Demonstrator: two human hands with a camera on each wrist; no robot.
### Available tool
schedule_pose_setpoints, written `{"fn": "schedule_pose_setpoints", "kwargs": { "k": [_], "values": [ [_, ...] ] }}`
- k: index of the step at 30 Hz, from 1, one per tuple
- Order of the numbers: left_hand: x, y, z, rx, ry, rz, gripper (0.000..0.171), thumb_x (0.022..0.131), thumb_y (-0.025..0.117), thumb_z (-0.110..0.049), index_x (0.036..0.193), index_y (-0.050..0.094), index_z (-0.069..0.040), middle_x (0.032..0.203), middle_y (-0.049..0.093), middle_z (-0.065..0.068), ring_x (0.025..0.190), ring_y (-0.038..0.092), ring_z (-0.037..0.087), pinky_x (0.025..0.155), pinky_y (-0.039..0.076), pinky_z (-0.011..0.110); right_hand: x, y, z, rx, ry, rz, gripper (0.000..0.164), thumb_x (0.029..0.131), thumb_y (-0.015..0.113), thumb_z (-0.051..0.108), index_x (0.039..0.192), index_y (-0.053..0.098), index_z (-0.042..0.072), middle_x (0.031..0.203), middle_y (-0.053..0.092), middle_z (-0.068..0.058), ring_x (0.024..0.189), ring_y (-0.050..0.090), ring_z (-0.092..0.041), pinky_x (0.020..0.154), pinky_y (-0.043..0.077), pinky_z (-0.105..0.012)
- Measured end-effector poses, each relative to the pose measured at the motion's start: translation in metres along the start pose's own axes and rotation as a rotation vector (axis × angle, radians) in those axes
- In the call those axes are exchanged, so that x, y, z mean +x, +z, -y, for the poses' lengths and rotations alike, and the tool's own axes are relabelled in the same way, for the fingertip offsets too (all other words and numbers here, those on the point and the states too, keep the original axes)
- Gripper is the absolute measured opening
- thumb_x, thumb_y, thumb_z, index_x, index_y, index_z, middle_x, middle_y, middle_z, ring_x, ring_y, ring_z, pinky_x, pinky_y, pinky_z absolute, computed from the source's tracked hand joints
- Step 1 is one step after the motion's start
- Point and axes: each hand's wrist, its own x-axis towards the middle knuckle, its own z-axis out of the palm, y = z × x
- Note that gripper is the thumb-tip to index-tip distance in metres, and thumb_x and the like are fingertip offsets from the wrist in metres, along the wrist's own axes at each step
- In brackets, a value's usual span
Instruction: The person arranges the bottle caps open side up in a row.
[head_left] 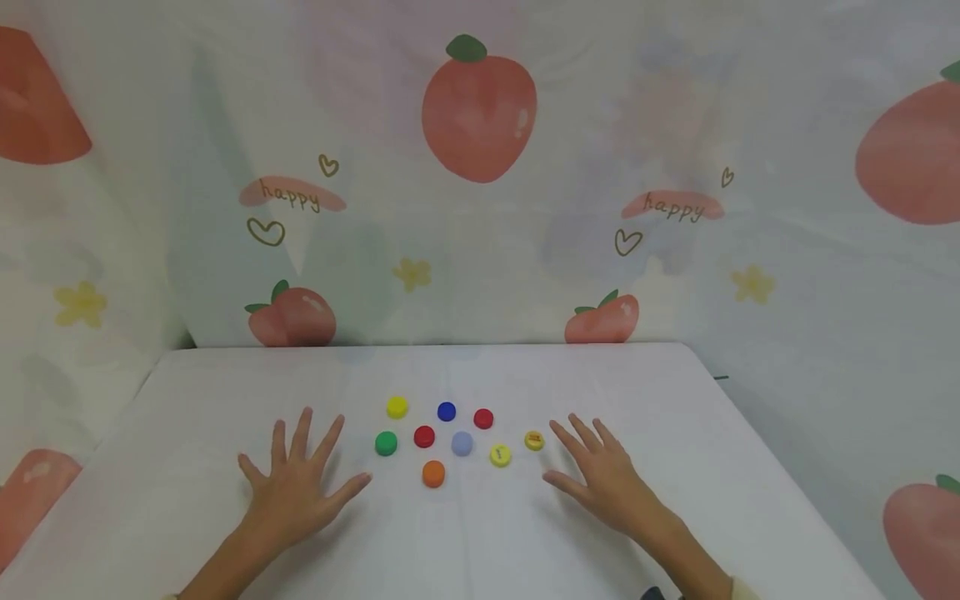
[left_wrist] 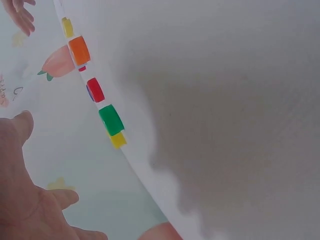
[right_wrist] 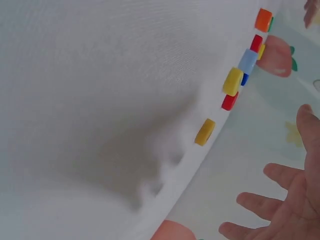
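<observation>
Several coloured bottle caps lie spread over the middle of a white table. The green cap [head_left: 386, 443] and the orange cap [head_left: 433, 474] are nearest my left hand [head_left: 291, 492], which hovers with fingers spread and holds nothing. To the right, my right hand [head_left: 606, 477] is also spread in the air, its fingertips close to the gold cap [head_left: 534, 440]. Between the hands are a yellow cap [head_left: 397, 407], a dark blue cap [head_left: 447, 412], a light blue cap [head_left: 462, 443], two red caps, one at the back [head_left: 483, 418], and a printed yellow cap [head_left: 500, 455].
The white table [head_left: 480, 550] ends at a back edge against a hanging cloth [head_left: 480, 250] printed with peaches, hearts and flowers. More of this cloth hangs along both sides. Each hand casts a shadow on the tabletop.
</observation>
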Motion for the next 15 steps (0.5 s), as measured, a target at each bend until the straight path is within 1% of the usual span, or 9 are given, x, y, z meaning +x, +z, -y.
{"fn": "schedule_pose_setpoints", "kwargs": {
  "k": [3,8,13,15],
  "values": [
    [-0.001,0.001,-0.002,0.002,0.005,-0.001,0.092,0.075,0.048,-0.078,0.145,0.037,-0.019,0.150,0.016,0.023,0.131,0.010,0.055,0.084,-0.004,0.082,0.002,0.003,0.004,0.008,-0.021,0.002,0.070,0.086,0.060,0.054,0.141,0.043,0.015,0.142,0.040,-0.019,0.129,0.030,-0.048,0.097,0.030,-0.063],
    [0.000,0.000,-0.009,0.013,0.021,0.004,0.092,0.076,0.050,-0.076,0.146,0.036,-0.019,0.150,0.016,0.023,0.131,0.010,0.054,0.084,0.000,0.082,0.006,0.005,0.013,0.039,-0.014,0.029,0.068,0.086,0.059,0.055,0.141,0.045,0.017,0.143,0.039,-0.017,0.129,0.032,-0.045,0.090,0.038,-0.063],
    [0.001,-0.004,-0.019,0.013,0.018,0.002,0.090,0.076,0.055,-0.072,0.146,0.036,-0.018,0.151,0.017,0.024,0.132,0.008,0.053,0.085,0.001,0.082,0.010,0.004,0.022,0.086,-0.031,0.047,0.066,0.086,0.059,0.054,0.141,0.045,0.018,0.145,0.037,-0.015,0.130,0.031,-0.044,0.090,0.039,-0.061],
    [0.001,-0.006,-0.022,0.013,0.017,0.008,0.090,0.076,0.055,-0.072,0.146,0.036,-0.019,0.151,0.017,0.023,0.132,0.009,0.053,0.085,0.002,0.082,0.011,0.003,0.024,0.102,-0.025,0.049,0.066,0.086,0.060,0.052,0.141,0.045,0.018,0.145,0.037,-0.015,0.129,0.033,-0.043,0.090,0.040,-0.060]
  ]
}}
